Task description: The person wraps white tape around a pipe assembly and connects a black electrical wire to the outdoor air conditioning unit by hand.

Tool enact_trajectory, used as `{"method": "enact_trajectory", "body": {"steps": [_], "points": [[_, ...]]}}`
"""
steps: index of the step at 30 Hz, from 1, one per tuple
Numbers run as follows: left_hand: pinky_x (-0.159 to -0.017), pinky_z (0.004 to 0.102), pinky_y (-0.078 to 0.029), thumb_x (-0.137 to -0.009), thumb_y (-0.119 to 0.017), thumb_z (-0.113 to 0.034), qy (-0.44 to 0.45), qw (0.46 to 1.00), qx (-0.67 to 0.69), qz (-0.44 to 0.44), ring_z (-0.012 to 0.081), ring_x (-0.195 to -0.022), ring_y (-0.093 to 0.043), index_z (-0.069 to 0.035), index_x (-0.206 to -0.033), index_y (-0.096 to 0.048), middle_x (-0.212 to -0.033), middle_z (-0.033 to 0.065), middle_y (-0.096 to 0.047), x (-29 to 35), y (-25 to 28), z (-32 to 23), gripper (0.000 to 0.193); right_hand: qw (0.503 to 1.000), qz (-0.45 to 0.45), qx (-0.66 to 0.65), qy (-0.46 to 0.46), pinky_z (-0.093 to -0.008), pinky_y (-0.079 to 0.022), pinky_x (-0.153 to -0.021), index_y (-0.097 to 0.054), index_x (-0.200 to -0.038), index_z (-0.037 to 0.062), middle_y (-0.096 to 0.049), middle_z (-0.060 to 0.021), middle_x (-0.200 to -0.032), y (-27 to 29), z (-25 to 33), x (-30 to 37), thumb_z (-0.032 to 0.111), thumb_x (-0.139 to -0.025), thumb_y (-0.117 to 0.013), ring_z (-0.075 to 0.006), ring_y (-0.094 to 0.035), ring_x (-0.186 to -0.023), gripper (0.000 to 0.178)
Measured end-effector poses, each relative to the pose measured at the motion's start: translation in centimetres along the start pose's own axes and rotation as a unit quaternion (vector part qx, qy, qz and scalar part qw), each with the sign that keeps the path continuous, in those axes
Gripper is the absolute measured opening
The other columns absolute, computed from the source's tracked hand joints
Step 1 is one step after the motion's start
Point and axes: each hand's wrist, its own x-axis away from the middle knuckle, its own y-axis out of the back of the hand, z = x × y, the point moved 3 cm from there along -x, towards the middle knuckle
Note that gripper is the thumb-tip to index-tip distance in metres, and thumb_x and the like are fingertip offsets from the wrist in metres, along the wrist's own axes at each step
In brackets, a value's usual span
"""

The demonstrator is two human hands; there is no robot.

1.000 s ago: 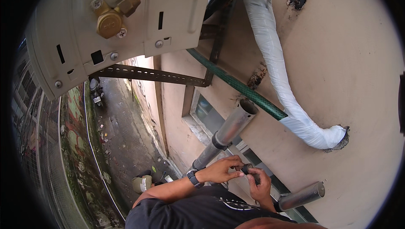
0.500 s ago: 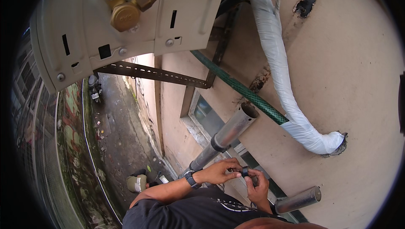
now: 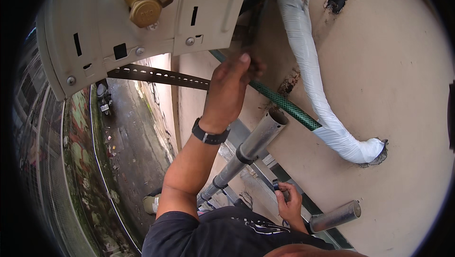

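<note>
My left hand [image 3: 230, 91], with a dark watch on its wrist, is raised in front of the green braided hose [image 3: 284, 103]. Its fingers are partly curled and smeared by motion, and whether they touch the hose cannot be made out. Lower down, near my chest, my right hand [image 3: 290, 202] pinches a small roll of black tape [image 3: 276, 184] between thumb and fingers. The hose's lower end runs into a white-wrapped pipe bundle [image 3: 308, 53], which bends into a hole in the wall.
At the upper left hangs an outdoor air-conditioner unit [image 3: 104, 34] with a brass valve [image 3: 145, 12], above a perforated metal bracket [image 3: 161, 76]. Two metal scaffold tubes [image 3: 260, 136] [image 3: 335, 216] jut up close to me. Far below lies an alley [image 3: 135, 138] with a parked motorbike [image 3: 104, 98].
My left hand has left the tape roll and swung upward to the hose. My right hand keeps the roll in nearly the same place. The view has shifted slightly.
</note>
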Motion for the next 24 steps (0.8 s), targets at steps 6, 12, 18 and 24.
{"method": "enact_trajectory", "body": {"steps": [6, 12, 18, 24], "points": [[-0.102, 0.0433, -0.051, -0.106, -0.054, -0.045, 0.089, 0.955, 0.281, 0.041, 0.0260, -0.113, -0.063, -0.003, -0.127, -0.058, -0.117, 0.0122, -0.064, -15.4, -3.0, 1.7, 0.047, 1.000, 0.000, 0.026, 0.011, -0.0382, -0.056, -0.083, -0.066, -0.114, -0.0030, -0.073, -0.0189, -0.099, -0.1, 0.0, -0.2, 0.010, -0.092, -0.071, -0.0304, -0.073, -0.089, 0.026], [-0.115, 0.0443, -0.043, -0.111, -0.036, -0.044, -0.014, 0.938, 0.332, 0.100, 0.0275, -0.132, -0.055, -0.011, -0.146, -0.053, -0.143, 0.0114, -0.059, -17.6, -6.3, 0.8, 0.051, 0.999, -0.002, 0.039, 0.010, -0.0381, -0.056, -0.083, -0.066, -0.114, -0.0025, -0.073, -0.0198, -0.099, 0.4, 0.5, 0.7, 0.010, -0.092, -0.073, -0.0304, -0.073, -0.089, 0.027], [-0.116, 0.0478, -0.039, -0.110, -0.034, -0.044, 0.077, 0.963, 0.256, 0.045, 0.0320, -0.133, -0.054, -0.006, -0.145, -0.051, -0.145, 0.0140, -0.057, -16.0, -5.7, 1.2, 0.055, 0.998, 0.000, 0.054, 0.016, -0.0382, -0.057, -0.082, -0.066, -0.114, -0.0024, -0.073, -0.0198, -0.099, 0.6, 0.6, 0.4, 0.009, -0.091, -0.073, -0.0305, -0.073, -0.088, 0.027], [-0.102, 0.0480, -0.047, -0.095, -0.066, -0.027, -0.316, 0.804, -0.495, -0.097, 0.0358, -0.121, -0.060, 0.001, -0.141, -0.052, -0.135, 0.0227, -0.060, -12.1, -2.4, -2.2, 0.056, 0.999, -0.006, 0.038, 0.022, -0.0378, -0.057, -0.082, -0.066, -0.114, -0.0029, -0.073, -0.0198, -0.099, 0.0, 0.7, 0.1, 0.008, -0.091, -0.072, -0.0301, -0.073, -0.088, 0.026]]}}
